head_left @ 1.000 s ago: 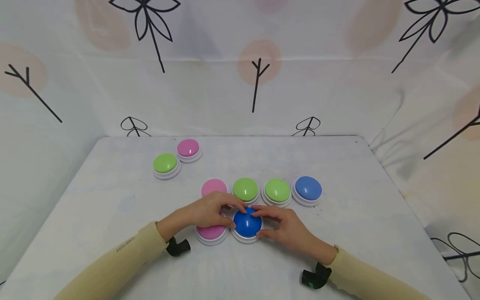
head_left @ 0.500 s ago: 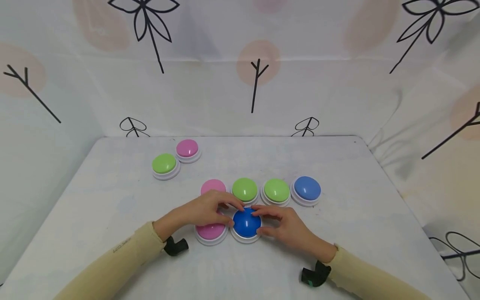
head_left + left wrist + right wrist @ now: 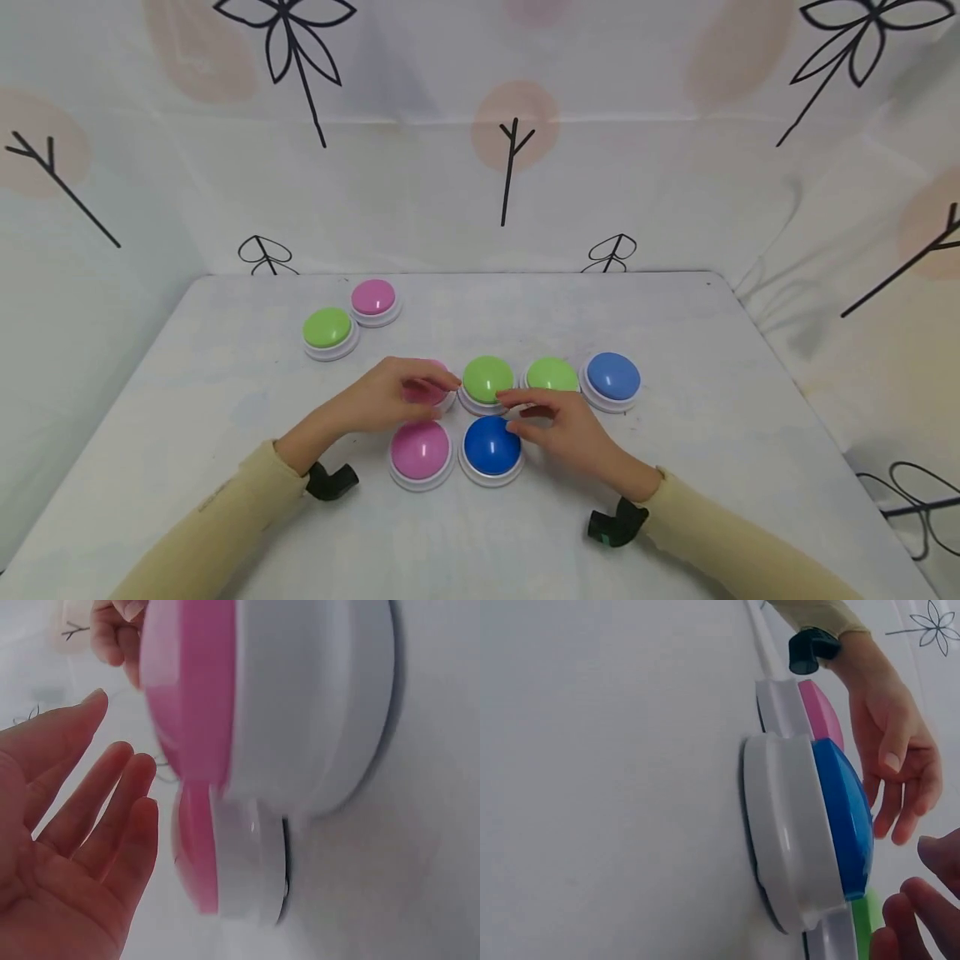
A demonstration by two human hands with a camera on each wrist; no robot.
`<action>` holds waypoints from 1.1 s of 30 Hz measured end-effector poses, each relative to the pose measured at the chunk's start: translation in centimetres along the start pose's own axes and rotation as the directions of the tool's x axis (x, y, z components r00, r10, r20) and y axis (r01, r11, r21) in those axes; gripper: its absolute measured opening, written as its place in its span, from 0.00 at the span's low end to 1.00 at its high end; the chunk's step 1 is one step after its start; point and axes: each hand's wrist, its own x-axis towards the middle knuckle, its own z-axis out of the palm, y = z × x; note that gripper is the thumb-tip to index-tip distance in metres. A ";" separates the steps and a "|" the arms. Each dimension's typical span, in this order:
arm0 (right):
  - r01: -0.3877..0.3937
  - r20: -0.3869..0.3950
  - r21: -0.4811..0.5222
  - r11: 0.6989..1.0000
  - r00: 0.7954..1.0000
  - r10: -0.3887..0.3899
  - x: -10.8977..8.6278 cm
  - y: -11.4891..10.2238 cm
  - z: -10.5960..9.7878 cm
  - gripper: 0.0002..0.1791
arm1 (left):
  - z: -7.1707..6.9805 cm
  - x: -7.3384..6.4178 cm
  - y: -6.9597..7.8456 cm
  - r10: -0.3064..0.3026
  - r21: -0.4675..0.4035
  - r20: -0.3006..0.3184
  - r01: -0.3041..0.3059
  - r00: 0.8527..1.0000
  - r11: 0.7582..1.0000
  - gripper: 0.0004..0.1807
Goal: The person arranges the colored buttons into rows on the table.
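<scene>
A dark blue dome button (image 3: 491, 447) on a white round base sits in the front row beside a pink button (image 3: 420, 452). Over the rear pink button (image 3: 424, 393), partly covered in the head view, hovers my left hand (image 3: 386, 393); its fingers look relaxed and hold nothing in the left wrist view. My right hand (image 3: 564, 427) is above and to the right of the dark blue button, fingertips overlapping its edge and the green button (image 3: 487, 380) in the head view. In the right wrist view its loosely bent fingers (image 3: 915, 919) stand apart from the dome.
Continuing the rear row rightward are another green button (image 3: 553, 372) and a lighter blue button (image 3: 613, 377). Farther back at left stand a green button (image 3: 327, 327) and a pink button (image 3: 372, 297). A patterned cloth (image 3: 420, 192) hangs behind the white table (image 3: 247, 358).
Both hands have come off the dark blue button. The left moved back and left over the rear pink button; the right lifted slightly back. The buttons stay in place.
</scene>
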 end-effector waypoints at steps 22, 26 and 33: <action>0.006 -0.038 0.045 0.999 0.999 -0.005 9.0 -2.5 1.5 0.15 | -5.3 -2.4 -2.6 -0.162 -0.036 -0.216 0.157 0.963 0.987 0.18; 0.023 -0.037 0.052 0.998 0.999 -0.022 11.1 -2.7 1.7 0.15 | -6.3 -2.8 -3.2 -0.196 -0.043 -0.244 0.191 0.950 0.981 0.17; 0.010 -0.041 0.049 0.999 0.999 -0.008 15.2 -2.5 2.5 0.14 | -8.3 -3.1 -4.3 -0.251 -0.036 -0.315 0.253 0.915 0.967 0.18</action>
